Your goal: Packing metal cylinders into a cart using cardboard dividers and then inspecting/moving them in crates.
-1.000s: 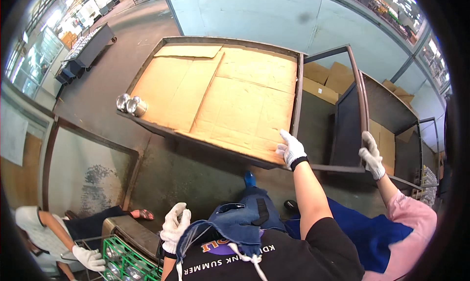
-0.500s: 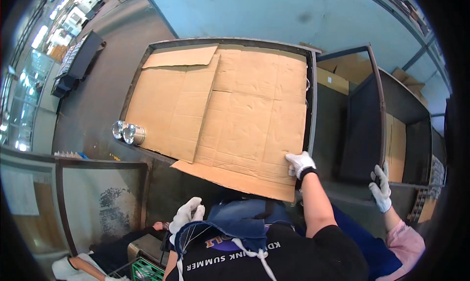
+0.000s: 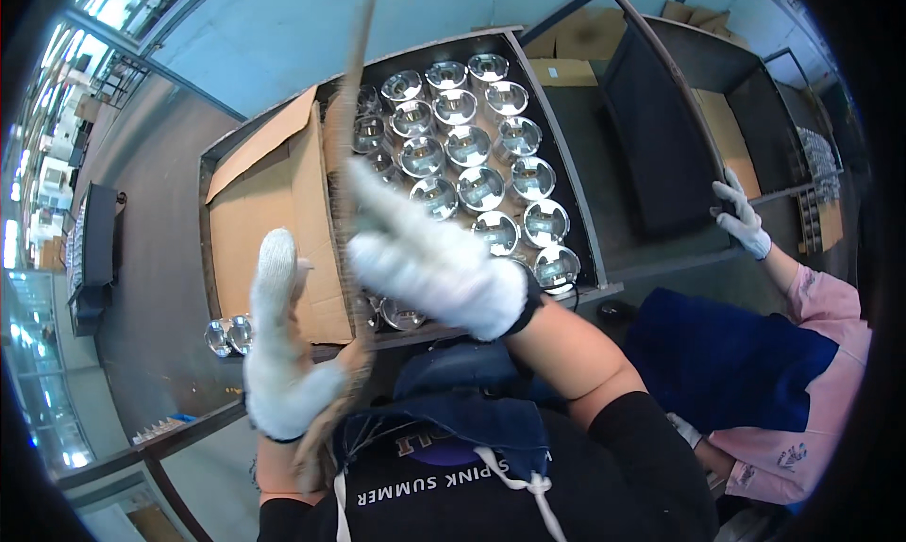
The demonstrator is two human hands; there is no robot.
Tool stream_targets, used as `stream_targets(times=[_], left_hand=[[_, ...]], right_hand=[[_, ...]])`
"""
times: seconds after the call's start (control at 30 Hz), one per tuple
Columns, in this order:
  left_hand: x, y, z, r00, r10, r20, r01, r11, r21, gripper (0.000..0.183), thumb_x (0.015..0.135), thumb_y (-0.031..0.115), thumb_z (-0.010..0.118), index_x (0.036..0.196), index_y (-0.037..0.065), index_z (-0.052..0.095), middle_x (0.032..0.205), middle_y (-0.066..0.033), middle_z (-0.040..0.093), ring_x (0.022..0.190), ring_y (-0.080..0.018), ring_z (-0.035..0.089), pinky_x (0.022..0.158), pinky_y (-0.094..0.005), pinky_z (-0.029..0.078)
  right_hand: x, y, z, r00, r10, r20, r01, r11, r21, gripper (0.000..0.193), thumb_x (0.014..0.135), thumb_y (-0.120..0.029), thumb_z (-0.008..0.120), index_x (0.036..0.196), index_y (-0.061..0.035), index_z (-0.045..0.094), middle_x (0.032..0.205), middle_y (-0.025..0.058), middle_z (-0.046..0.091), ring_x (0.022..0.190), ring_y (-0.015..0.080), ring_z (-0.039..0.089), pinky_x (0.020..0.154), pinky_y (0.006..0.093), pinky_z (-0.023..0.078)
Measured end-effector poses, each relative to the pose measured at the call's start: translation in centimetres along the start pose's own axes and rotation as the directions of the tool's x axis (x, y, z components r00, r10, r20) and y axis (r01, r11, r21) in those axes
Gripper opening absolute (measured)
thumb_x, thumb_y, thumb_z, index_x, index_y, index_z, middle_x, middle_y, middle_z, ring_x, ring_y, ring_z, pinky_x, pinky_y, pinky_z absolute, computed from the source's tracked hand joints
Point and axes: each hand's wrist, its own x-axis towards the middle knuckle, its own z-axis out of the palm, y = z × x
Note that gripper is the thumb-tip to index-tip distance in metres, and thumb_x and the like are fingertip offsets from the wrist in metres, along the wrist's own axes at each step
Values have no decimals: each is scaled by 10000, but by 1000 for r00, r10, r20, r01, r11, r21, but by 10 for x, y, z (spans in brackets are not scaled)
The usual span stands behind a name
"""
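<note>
Supporting between two gloved hands, it appears, a corrugated cardboard sheet, raised almost on its edge at the centre of the frame; laying the right hand along its right face, with fingers extended but blurred; cannot tell whether gripping or only pushing; keeping the left hand at its left side, fingers straight upward and thumb wide apart; cannot tell if firmly touching.

Already uncovered, right of the sheet: rows of shiny metal pistons inside the dark metal cart; left covered, toward the left of the frame, by another cardboard piece, with a pair of loose pistons near its lower left corner; judging by this, opened only partly, with the raised sheet not yet laid down.
</note>
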Motion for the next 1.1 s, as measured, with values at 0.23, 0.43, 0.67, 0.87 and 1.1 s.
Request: stream_targets(times=[0.23,0.43,0.67,0.87,1.1], left_hand=[[32,61,-9,923,268,277,-264,963,-52,423,783,216,813,1113,-26,709,1315,-218,614,1398,-393,435,1194,-528,321],[33,82,-13,999,-35,8,34,989,143,304,677,101,673,948,-37,671,1425,-447,404,1325,-547,459,1102,-587,362],[12,66,-33,750,-576,-325,657,591,468,360,685,-174,533,987,-67,697,1143,-200,673,987,-231,653,841,-314,513],[12,40,0,512,-811,-283,839,403,366,311,681,-128,625,953,-45,751,942,-164,704,805,-228,672,700,-302,544],[17,23,53,556,-820,-138,760,569,-314,724,690,241,876,1311,-29,621,1190,-154,677,968,-184,686,873,-302,532]], right_hand=[[-11,18,30,941,-246,231,267,961,-65,896,964,-521,561,1541,69,209,1569,339,256,1474,394,299,1192,337,283],[7,44,-10,856,-232,462,294,954,-65,706,952,-405,653,1464,24,424,1401,250,542,1249,370,577,1054,361,466],[6,206,-175,662,608,-439,-677,233,-698,706,830,-521,649,1317,-17,569,1237,219,660,1145,363,643,975,452,509],[21,292,-230,540,682,-493,-609,-88,-788,430,837,-416,675,1200,-186,669,1192,129,688,1135,302,651,910,429,538],[16,360,-236,726,300,-618,-627,-80,-775,248,820,-407,699,972,-221,762,937,96,745,907,310,716,788,429,558]])
